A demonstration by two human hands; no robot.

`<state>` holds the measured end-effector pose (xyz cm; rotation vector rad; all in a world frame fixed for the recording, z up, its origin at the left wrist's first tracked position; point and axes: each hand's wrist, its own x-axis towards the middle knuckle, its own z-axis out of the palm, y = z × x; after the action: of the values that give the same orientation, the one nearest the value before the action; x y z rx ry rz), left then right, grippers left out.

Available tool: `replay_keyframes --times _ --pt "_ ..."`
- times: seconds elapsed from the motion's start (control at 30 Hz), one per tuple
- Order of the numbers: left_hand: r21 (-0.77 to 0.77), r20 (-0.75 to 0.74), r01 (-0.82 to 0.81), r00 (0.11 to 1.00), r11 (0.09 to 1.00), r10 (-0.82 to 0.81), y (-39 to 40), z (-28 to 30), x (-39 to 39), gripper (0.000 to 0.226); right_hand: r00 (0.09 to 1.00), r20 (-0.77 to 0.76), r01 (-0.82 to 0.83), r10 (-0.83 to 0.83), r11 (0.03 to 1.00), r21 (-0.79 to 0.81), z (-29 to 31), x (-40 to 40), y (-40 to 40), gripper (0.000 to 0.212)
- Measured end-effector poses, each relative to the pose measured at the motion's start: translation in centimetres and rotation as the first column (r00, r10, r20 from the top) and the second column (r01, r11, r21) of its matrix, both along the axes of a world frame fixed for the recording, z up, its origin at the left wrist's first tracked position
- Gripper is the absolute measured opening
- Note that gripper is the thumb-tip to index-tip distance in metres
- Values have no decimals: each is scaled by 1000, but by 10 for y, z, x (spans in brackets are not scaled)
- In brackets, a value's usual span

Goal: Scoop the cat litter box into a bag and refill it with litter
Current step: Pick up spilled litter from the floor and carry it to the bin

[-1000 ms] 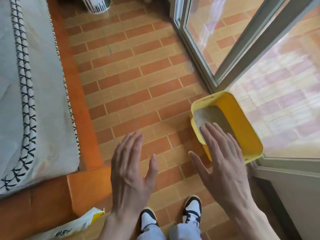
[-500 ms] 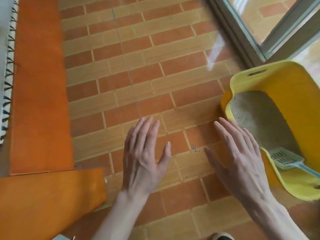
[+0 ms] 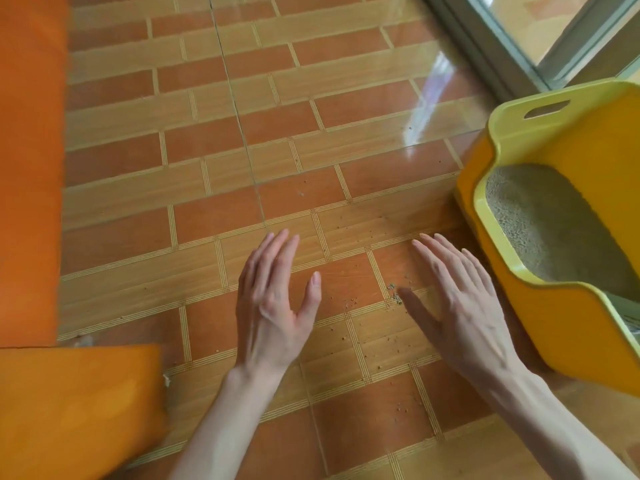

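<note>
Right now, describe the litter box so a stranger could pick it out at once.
Start at the glass door frame in the far right corner of the tiled floor. Just below it, beside the right hand, sits the litter box. It is the only bright yellow tub, high-walled, with a slot handle in its rim and grey litter inside.

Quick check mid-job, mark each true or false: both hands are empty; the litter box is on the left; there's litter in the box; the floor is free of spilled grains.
1. Both the left hand and right hand hold nothing. True.
2. The litter box sits left of the hands. False: it is to their right.
3. Litter lies in the box. True.
4. The tiled floor has no spilled grains. False: scattered grains lie between the hands.
</note>
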<state>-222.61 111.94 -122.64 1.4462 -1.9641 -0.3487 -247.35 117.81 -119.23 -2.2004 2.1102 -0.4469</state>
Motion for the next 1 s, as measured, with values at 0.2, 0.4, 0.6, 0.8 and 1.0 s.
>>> replay_keyframes --times 0.2,0.4,0.6,0.8,1.0 --pt "116 -333 -22 941 993 60 15 -15 -9 50 996 -13 -89 89 996 -6 -22 6 9 63" --pt "359 -757 51 600 932 259 38 -15 -25 44 982 -15 -190 190 982 -14 -42 19 25 53" --pt "582 -797 142 295 801 527 47 -15 -20 46 968 -108 -228 225 974 -14 -59 32 35 29" --pt "652 -745 277 57 706 665 47 -7 -29 50 930 -198 -293 309 950 107 -82 52 22 29" --pt "667 -699 337 -25 665 714 49 -11 -29 54 870 -284 -375 403 915 147 -95 60 15 16"
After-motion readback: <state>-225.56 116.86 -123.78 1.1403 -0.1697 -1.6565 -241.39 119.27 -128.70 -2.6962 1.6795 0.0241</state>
